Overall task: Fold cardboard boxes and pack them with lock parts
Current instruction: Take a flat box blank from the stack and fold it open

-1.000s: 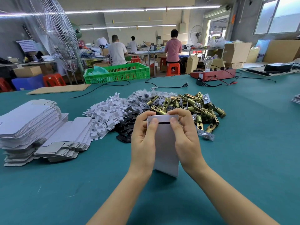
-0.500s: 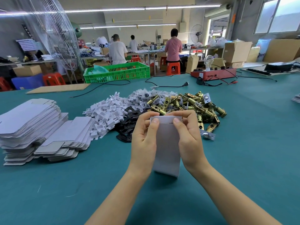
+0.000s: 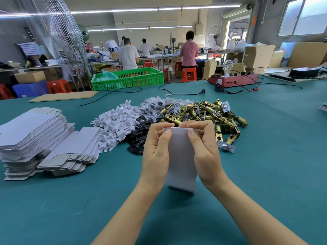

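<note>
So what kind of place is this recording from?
Most likely a small factory packing floor. A pile of brass lock latches and stacks of flat box blanks lie on a big green table, and other workers sit at benches behind.

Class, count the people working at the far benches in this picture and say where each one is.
3: white-shirted person left, another farther back, pink-shirted person right; a fourth may be hidden.

Matt white cardboard box [image 3: 182,160], smooth-faced. Flat box blanks [image 3: 33,138] in dull grey-white card. Shiny brass-toned metal latches [image 3: 212,115]; white plastic pieces [image 3: 116,124]; black plates [image 3: 139,137], faintly glossy. Matt teal cloth-like counter [image 3: 274,156]. Glossy green plastic crate [image 3: 129,78].
</note>
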Motion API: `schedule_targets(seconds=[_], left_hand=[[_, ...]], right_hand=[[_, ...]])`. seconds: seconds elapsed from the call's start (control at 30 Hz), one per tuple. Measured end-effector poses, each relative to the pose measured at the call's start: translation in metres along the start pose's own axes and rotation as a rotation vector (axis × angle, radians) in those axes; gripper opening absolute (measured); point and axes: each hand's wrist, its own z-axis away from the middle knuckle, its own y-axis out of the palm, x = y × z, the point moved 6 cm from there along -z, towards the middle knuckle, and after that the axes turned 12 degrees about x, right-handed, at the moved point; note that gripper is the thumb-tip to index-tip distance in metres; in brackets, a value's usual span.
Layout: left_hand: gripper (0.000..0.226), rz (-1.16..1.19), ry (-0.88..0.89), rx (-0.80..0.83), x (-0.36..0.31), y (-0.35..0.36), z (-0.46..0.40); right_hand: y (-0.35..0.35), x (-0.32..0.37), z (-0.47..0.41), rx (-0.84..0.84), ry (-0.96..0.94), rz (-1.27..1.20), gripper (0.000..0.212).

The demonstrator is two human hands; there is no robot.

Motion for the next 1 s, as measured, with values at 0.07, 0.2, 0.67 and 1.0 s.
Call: schedule_targets(seconds=[0.07, 0.2, 0.67, 1.0], left_hand=[[0.015, 0.003, 0.002, 0.008, -0.0002, 0.0, -0.0003], [0.017, -0.044, 0.038, 0.055, -0.0031, 0.0008, -0.0016], [0.012, -0.015, -0.004, 0.121, 0.0035, 0.0054, 0.0004], [0.009, -0.141, 0.043, 0.112, -0.001, 0.0032, 0.0022]], right_hand=[[-0.0008, -0.0013, -0.0002, 0.001, 0.001, -0.005, 0.009], [-0.0024, -0.0034, 0.0001, 0.007, -0.013, 0.003, 0.008], [-0.0082, -0.0006, -0.001, -0.021, -0.055, 0.126, 0.009], [-0.0083, -0.002, 0.0, -0.026, -0.06, 0.174, 0.009]])
